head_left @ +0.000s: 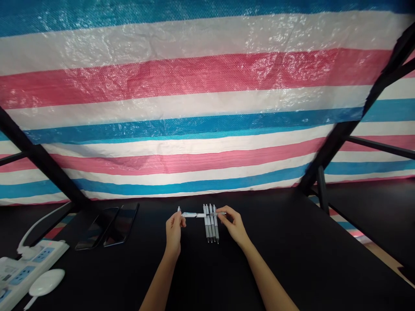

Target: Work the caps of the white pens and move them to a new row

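Note:
A white pen [196,215] lies level, running left to right between my two hands. My left hand [174,226] is closed on its left end, fingers pinched. My right hand [234,223] pinches the grey tip end with thumb and fingers. Under the right part of this pen, several white pens with grey grips [210,231] lie side by side on the black table, tips toward me. A small white clicker-like end [179,209] shows just above my left fingers; whether my left hand holds it or it lies behind is unclear.
Two dark phone-like slabs [121,226] lie to the left on the black table [207,285]. A white power strip [35,261] and a white rounded device with a cable [47,282] sit at the far left. Behind hangs a striped plastic sheet [194,164] between black frame bars [337,142].

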Demonstrator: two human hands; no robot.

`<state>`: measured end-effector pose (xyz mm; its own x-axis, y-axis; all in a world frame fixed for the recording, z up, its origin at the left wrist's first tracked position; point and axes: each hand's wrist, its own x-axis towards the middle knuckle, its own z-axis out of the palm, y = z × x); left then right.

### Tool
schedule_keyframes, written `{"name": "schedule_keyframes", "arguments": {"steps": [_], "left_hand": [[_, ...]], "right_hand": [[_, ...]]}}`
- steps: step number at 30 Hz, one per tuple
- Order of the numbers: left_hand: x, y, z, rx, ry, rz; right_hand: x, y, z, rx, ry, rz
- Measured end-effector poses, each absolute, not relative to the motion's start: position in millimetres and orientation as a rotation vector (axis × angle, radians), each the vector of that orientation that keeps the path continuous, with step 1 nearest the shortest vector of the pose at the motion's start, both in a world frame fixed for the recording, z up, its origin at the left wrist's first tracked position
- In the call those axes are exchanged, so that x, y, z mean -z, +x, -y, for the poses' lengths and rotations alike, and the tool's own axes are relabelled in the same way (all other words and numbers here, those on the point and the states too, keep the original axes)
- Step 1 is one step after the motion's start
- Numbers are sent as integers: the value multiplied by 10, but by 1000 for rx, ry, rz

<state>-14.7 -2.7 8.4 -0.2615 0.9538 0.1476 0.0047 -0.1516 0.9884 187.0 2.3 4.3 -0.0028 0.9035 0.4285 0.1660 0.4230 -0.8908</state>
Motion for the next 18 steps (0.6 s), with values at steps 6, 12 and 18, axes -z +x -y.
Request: {"name": "schedule_keyframes", "arguments": {"steps": [6, 12, 18], "left_hand": [[-87, -181, 12, -1559, 1127, -1290], [-61, -189, 1, -1569, 1133, -1282], [-69, -189, 8, -1564, 1099, -1259]], "right_hand": [[-32, 1947, -72, -820, -1039, 1252], [-51, 1974, -81, -822, -1054, 1115], [-27, 1965, -89, -828, -1062, 1127]]}}
